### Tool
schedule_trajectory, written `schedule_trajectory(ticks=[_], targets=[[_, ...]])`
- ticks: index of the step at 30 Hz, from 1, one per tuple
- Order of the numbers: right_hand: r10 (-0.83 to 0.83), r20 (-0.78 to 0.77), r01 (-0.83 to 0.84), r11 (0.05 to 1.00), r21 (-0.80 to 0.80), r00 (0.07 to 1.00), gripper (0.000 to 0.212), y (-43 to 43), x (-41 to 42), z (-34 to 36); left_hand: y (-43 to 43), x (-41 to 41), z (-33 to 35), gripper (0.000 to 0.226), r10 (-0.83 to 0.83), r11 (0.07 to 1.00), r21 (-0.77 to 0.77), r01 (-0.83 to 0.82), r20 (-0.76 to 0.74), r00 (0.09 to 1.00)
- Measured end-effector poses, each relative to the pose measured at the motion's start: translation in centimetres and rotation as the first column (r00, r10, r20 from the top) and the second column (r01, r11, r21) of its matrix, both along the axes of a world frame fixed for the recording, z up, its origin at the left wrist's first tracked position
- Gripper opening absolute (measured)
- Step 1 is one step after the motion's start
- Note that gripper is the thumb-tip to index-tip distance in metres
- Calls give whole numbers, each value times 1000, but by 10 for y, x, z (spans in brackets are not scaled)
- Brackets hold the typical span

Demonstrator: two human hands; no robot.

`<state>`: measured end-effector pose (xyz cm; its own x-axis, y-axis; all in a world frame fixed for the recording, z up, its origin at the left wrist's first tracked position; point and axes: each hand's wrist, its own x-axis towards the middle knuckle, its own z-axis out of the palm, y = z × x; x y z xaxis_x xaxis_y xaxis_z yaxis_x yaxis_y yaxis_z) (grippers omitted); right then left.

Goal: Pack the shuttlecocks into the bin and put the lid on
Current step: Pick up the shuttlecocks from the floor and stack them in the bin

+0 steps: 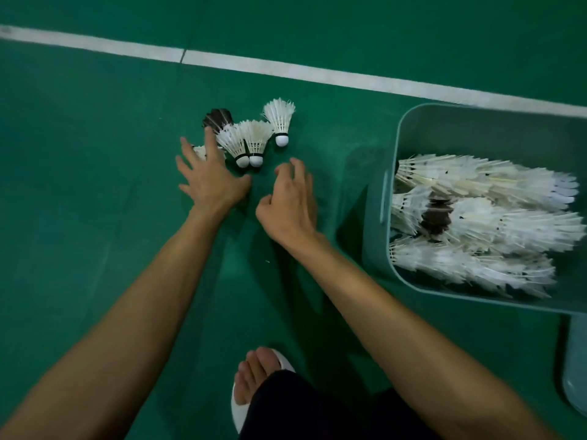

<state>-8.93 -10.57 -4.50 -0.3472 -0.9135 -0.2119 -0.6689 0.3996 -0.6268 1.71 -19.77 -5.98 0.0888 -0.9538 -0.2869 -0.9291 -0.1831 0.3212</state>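
White-slippered foot (254,373) planted on green court floor (95,217) | left grip (211,182) splayed wide over loose white feather shuttlecocks (254,139) near white line (317,73) | right grip (287,204) loosely curled, empty | teal plastic bin (373,242) at right, part-filled | best bet: sweep cluster together, scoop gently, spare feathers

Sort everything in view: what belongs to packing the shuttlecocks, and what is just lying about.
Belongs to the job:
- loose shuttlecocks on the floor
- bin
- packed shuttlecocks inside it
- pale teal piece at lower right, probably the lid
- left hand, spread at the loose ones
- right hand, holding nothing

Just there:
- white court line
- green floor
- white slipper
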Motion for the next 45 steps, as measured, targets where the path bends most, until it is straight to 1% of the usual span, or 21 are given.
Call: schedule_trajectory(ticks=[2,4,6,8,10,13,14,15,17,20,23,26,28,31,34,35,37,39,41,43,45], targets=[[34,-9,-35,996,-84,999,54,-15,0,-7,-17,6,-10,107,-129,990,-54,127,-46,991],[111,-20,-113,983,-142,994,60,-32,1,-11,-30,10,-18,91,-217,967,-151,204,-70,974],[169,-29,-171,979,-113,985,68,-49,1,-15,-38,12,-21,74,-240,946,-246,213,-87,967],[194,-23,-195,979,-59,981,76,-59,2,-17,-40,13,-21,57,-250,934,-293,204,-130,959],[168,-10,-168,983,-71,986,79,-61,4,-22,-41,15,-20,49,-255,933,-297,202,-153,955],[47,-66,-56,987,-152,997,81,-57,6,-26,-37,20,-15,43,-259,947,-234,220,-153,953],[10,-89,-23,989,-146,996,74,-55,7,-24,-33,21,-13,39,-264,952,-204,230,-155,952],[-27,-123,10,991,-132,992,62,-52,7,-21,-26,22,-11,36,-268,954,-184,239,-159,950],[-99,-173,80,990,-115,980,36,-41,8,-13,-5,23,-3,39,-253,961,-162,223,-198,947],[-139,-219,111,984,-137,966,16,-11,9,1,39,24,11,38,-245,967,-130,217,-262,934],[-95,-250,50,982,-183,964,11,18,8,24,75,25,26,34,-181,983,-75,166,-335,924],[10,-271,-82,964,-254,963,16,41,5,61,96,23,53,40,-176,983,-118,140,-402,899],[-15,-328,-105,933,-345,944,13,55,-3,92,103,16,80,45,-211,973,-177,145,-447,870],[-119,-361,-65,886,-459,925,8,78,-29,147,111,-13,126,46,-289,952,-254,174,-549,784],[-228,-271,98,902,-421,935,11,104,-86,186,124,-66,161,40,-392,918,-305,251,-623,677],[-273,-210,172,899,-402,939,13,114,-110,193,129,-86,168,40,-429,903,-325,282,-630,648],[-343,-15,319,890,-325,939,10,138,-158,198,142,-125,177,42,-499,867,-362,343,-616,610],[-407,120,424,881,-212,906,9,164,-199,193,157,-158,180,42,-559,829,-380,409,-572,601],[-492,175,511,856,-82,853,13,188,-227,178,170,-179,176,39,-592,805,-363,469,-544,595],[-551,213,561,828,20,807,11,199,-240,158,175,-192,166,37,-577,814,-328,480,-559,596],[-581,233,573,813,108,780,32,200,-245,143,177,-200,155,40,-533,843,-308,441,-597,600]])
